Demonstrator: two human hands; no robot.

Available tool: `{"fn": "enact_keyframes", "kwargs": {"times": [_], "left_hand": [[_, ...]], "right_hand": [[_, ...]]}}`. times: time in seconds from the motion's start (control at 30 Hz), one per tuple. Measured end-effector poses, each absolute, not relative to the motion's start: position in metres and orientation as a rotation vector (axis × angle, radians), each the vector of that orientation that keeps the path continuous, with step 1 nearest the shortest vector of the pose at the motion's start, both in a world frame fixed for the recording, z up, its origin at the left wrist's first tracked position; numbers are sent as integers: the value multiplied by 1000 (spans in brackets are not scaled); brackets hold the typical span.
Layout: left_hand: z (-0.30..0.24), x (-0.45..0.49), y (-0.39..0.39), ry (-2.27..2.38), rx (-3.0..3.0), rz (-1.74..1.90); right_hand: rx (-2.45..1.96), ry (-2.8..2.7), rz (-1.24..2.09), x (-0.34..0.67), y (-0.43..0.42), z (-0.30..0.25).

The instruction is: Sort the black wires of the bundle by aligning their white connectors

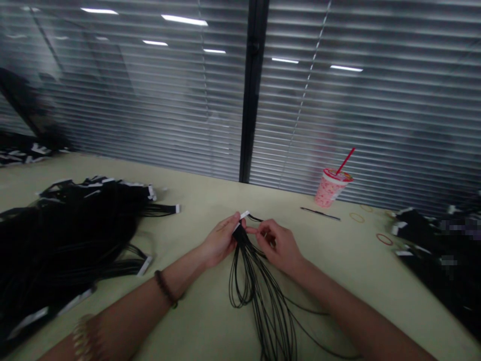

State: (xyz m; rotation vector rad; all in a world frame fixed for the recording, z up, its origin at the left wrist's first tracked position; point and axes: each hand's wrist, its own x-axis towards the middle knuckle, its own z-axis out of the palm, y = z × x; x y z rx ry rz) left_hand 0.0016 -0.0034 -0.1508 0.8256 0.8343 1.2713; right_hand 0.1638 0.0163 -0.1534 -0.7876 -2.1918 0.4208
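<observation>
My left hand [222, 238] is closed around the top of a bundle of thin black cables [263, 291], just below a white connector [244, 214]. The cables hang from it in loops and trail over the table toward me. To the right of the connector, my right hand [278, 243] is pinched, its thumb and index finger together beside a single dark strand [255, 218] that runs out from the connector. Whether that strand lies between those fingertips is too small to make out.
A large heap of black cables with white connectors [75, 225] covers the left of the table [203, 321]. More cables [432, 265] lie at the right edge. Near the blinds [180, 100] stand a pink cup with a red straw [330, 189], a pen [320, 214] and rubber bands [384, 239].
</observation>
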Motion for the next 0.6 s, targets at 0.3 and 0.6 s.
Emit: {"fn": "enact_keyframes", "kwargs": {"times": [0.3, 0.6], "left_hand": [[-144, 3, -9, 954, 788, 1173], [-148, 3, -8, 895, 824, 1205]], "right_hand": [[-695, -2118, 367, 173, 32, -161], [-520, -2239, 332, 170, 27, -165]]}}
